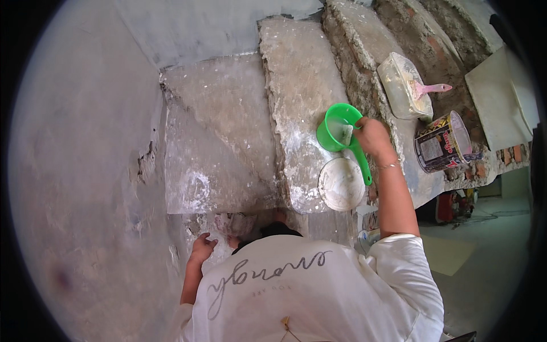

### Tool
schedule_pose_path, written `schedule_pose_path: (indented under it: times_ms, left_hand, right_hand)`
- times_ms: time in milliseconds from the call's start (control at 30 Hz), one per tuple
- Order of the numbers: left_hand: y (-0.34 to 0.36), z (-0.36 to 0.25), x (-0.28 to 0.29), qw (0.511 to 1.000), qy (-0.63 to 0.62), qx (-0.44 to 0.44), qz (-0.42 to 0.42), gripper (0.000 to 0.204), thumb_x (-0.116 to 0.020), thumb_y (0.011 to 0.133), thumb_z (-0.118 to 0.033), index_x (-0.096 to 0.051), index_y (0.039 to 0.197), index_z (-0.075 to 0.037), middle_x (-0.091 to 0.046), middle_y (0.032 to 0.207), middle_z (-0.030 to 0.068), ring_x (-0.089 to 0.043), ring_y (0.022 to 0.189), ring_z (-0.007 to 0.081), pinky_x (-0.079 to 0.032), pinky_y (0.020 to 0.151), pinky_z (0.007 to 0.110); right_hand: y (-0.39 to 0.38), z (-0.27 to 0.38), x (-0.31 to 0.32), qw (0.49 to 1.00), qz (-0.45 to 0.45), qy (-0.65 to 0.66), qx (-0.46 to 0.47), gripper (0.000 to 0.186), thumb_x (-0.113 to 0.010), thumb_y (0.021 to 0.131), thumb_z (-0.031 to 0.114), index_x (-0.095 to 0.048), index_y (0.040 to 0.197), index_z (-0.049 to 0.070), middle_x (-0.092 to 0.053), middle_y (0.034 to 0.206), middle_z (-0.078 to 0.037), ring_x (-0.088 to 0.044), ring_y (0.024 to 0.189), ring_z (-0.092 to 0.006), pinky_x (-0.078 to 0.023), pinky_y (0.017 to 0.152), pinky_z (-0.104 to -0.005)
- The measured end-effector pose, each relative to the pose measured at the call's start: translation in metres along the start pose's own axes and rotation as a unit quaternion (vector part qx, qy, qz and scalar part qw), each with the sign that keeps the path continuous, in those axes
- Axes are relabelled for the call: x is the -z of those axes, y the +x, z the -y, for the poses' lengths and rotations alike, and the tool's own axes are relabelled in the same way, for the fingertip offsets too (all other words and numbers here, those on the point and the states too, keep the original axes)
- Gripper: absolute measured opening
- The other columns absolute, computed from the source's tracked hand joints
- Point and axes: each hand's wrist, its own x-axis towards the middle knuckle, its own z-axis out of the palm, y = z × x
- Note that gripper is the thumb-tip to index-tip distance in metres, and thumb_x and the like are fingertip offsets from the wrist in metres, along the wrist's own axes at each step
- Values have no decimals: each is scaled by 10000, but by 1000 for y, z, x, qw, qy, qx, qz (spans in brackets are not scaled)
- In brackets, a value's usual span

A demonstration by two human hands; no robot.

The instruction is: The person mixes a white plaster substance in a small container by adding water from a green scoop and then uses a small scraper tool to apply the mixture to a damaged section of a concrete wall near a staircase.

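My right hand (373, 137) pinches a whitish piece (347, 135) inside the green plastic dipper (326, 138), probably light, stiff and best held by its handle (360, 162); my left hand (203, 248) spreads loosely.

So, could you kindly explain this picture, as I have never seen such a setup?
There is no machine: a fisheye camera on a person's head looks down at their bare right hand and left hand. The picture's left is the person's left. On the rough steps are a green scoop, a round white lid, a tub holding a pink-handled tool, and a dark bucket. The right hand's fingers are at the scoop, by a pale thing I cannot identify; the left hand holds nothing visible.
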Motion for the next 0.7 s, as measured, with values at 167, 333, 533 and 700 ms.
schedule_pose_path:
  times_ms: [167, 333, 533, 700]
  left_hand:
    - [-6, 32, 7, 995, -61, 59, -53, 614, -711, 818, -250, -473, 1296, 52, -671, 821, 163, -639, 630, 182, -506, 592, 298]
    - [-8, 0, 8, 997, -5, 65, -29, 601, -714, 813, -254, -492, 1274, 61, -673, 796, 156, -636, 607, 180, -505, 581, 304]
    - [28, -47, 9, 997, 54, -48, -12, 577, -710, 811, -251, -512, 1258, 56, -683, 855, 183, -661, 710, 217, -518, 661, 326]
    - [40, -92, 17, 993, 85, -78, -7, 564, -703, 819, -247, -514, 1261, 48, -681, 916, 189, -661, 831, 246, -511, 735, 335]
  right_hand:
    - [-60, 15, 72, 981, -31, 190, 15, 230, -627, 833, 178, -643, 926, -32, -670, 839, -195, -630, 741, -341, -493, 707, -396]
    - [-122, -5, 58, 983, 164, -83, -30, 225, -600, 820, 202, -667, 784, -10, -619, 747, -231, -607, 693, -382, -480, 666, -439]
    - [-201, -99, -81, 943, 311, 57, -100, 337, -613, 840, 303, -657, 891, -27, -660, 821, -204, -646, 712, -320, -512, 663, -419]
    - [-209, -121, -158, 670, 204, 520, -489, 460, -607, 904, 375, -566, 1132, -23, -646, 960, -144, -650, 853, -272, -542, 719, -415]
